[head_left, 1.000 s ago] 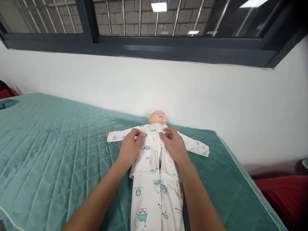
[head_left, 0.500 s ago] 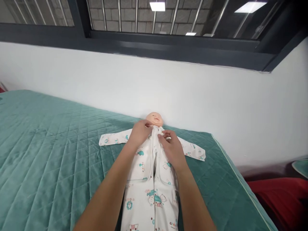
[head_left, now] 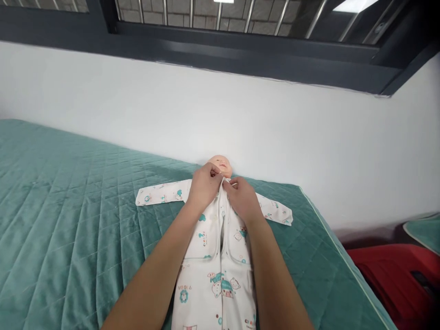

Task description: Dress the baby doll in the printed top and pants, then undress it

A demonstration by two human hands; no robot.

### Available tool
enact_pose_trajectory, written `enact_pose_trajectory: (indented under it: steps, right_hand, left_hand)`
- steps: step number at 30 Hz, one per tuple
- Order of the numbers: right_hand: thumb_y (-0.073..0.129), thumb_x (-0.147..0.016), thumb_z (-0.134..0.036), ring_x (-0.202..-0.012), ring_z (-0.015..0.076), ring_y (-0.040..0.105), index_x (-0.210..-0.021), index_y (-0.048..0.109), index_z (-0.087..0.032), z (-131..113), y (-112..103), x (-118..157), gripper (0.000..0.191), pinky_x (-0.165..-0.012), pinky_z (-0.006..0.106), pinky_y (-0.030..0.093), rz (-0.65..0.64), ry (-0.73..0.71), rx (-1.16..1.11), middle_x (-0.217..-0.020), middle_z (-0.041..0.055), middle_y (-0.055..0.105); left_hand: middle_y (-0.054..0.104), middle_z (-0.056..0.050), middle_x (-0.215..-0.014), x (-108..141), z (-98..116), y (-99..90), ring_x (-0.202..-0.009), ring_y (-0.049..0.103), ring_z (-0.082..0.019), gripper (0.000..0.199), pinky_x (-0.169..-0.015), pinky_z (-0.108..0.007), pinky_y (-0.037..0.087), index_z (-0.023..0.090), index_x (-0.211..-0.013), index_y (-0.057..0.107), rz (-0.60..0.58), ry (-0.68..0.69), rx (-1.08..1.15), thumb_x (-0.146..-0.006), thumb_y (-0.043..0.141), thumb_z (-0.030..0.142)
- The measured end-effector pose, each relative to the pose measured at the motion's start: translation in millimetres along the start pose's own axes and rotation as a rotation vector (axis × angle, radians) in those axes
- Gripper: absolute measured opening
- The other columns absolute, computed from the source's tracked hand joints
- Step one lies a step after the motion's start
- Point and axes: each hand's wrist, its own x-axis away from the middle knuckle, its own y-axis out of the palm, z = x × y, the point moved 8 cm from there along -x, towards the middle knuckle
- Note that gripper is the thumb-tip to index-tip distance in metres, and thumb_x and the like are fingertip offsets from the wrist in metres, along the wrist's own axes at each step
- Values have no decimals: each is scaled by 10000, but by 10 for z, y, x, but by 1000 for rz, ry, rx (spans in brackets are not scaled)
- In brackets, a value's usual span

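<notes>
A baby doll (head_left: 222, 165) lies on its back with its head toward the wall. White printed baby clothes (head_left: 206, 284) cover it, the sleeves spread out to both sides. At the collar, just below the chin, my left hand (head_left: 205, 183) pinches the left edge of the front opening. Close beside it, my right hand (head_left: 240, 195) has its thumb and fingers closed on the right edge. The two front edges meet at the neck, while a narrow gap shows lower on the chest. Whatever fastener lies between my fingertips is too small to make out.
A green quilted bed cover (head_left: 85, 220) spreads under the doll. Behind it rises a white wall (head_left: 275, 133) below a dark window frame (head_left: 240, 55) with metal bars. Red fabric (head_left: 388, 279) lies beyond the bed's right edge.
My hands have come closer together at the collar, and the two front edges are drawn together there. My right hand's fingers have closed more. The view has tilted down slightly.
</notes>
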Motion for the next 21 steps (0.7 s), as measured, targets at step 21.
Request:
enact_pose_trajectory:
  steps: [21]
  right_hand:
    - [615, -817, -393, -912, 204, 671, -924, 745, -213, -11, 64, -59, 246, -806, 314, 502, -25, -135, -462, -974, 36, 752]
  left_hand:
    - [755, -50, -881, -12, -117, 40, -831, 688, -183, 56, -773, -288, 488, 177, -801, 692, -98, -32, 26, -792, 648, 210]
